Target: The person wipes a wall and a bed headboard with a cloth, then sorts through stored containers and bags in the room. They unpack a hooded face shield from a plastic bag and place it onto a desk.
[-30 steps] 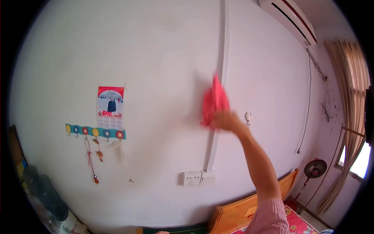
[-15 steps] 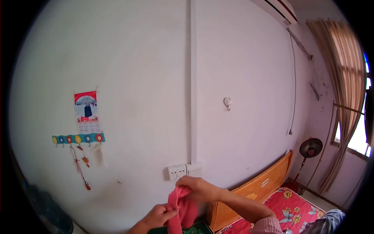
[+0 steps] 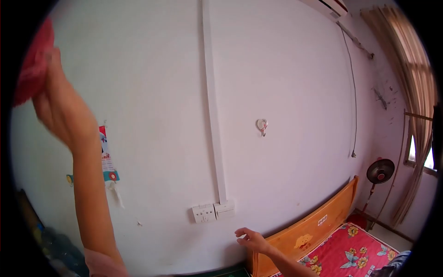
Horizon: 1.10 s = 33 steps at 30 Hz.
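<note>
High at the left edge of the head view, my left hand (image 3: 67, 108) grips a pinkish-red cloth (image 3: 37, 64). The arm is stretched up in front of the wall, and the cloth is partly cut off by the dark rim of the view. Low in the middle, my right hand (image 3: 251, 240) is held with its fingers loosely bent and apart, holding nothing. It is near the wooden headboard (image 3: 304, 231), below the white wall socket (image 3: 204, 213). My left forearm covers part of the calendar (image 3: 105, 147) and the teal hook rack (image 3: 111, 176).
A bed with a red flowered cover (image 3: 334, 247) stands at the lower right. Behind it is a standing fan (image 3: 380, 171) beside a curtain (image 3: 408, 69). A hook (image 3: 262, 126) is on the wall. Large dark-green bottles (image 3: 60, 247) stand at the lower left.
My left hand has carried the cloth from the lower middle up to the far upper left. My right hand has let go of the cloth and is lower. The view has tilted slightly.
</note>
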Each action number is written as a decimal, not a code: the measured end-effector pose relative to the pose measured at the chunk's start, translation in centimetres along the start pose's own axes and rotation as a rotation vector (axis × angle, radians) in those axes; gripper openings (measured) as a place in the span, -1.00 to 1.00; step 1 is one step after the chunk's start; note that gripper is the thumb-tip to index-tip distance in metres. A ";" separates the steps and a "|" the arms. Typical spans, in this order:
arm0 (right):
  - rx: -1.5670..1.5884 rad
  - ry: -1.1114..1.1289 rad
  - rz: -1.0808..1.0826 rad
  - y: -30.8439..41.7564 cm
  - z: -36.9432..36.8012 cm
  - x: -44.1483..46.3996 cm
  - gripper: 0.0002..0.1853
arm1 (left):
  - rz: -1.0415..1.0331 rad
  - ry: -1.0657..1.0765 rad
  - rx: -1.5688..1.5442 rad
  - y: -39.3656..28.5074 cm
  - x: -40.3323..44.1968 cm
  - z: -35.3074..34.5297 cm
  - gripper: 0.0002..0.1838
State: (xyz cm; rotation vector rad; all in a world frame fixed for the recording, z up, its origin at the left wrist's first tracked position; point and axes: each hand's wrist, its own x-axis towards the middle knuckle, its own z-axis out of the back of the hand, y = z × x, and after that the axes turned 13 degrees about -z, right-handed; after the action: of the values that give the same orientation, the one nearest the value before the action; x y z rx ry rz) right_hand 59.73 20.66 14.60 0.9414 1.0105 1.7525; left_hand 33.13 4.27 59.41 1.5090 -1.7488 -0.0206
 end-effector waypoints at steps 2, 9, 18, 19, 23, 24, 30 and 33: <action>0.019 0.015 -0.069 -1.6 -0.2 0.4 -0.68 | -0.168 -0.116 0.005 1.6 2.0 -5.0 -0.68; 0.044 0.281 0.024 2.4 -0.6 -2.1 -0.73 | 0.136 2.051 -0.232 -3.4 -21.9 -14.1 -0.76; 0.599 0.429 -0.213 5.0 5.6 -4.5 -0.76 | 0.898 1.903 -0.888 -10.5 -24.4 -5.7 -0.76; 0.613 0.401 -0.209 4.2 5.6 -4.4 -0.77 | 1.052 1.424 -0.990 -10.0 -23.3 -7.3 -0.76; 0.642 0.240 -0.321 -0.3 4.4 -4.6 -0.76 | 0.069 0.214 -0.272 -9.1 -8.3 -12.3 -0.70; 0.684 0.224 -0.334 -1.5 3.9 -4.7 -0.75 | -0.127 0.090 0.030 -8.1 -6.1 -12.4 -0.70; 0.647 0.340 -0.355 -4.3 1.1 -6.4 -0.73 | 0.101 1.897 -0.383 -11.2 -25.2 -7.8 -0.72; 0.372 0.797 -0.360 -4.6 1.5 -8.3 -0.56 | -0.501 2.897 -1.170 -20.7 -31.6 8.0 -0.67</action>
State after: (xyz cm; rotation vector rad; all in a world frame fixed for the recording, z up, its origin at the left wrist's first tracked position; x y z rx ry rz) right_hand 65.21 14.61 9.55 0.1985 1.9284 1.6642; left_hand 44.27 20.94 26.48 -0.0825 1.0017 0.4787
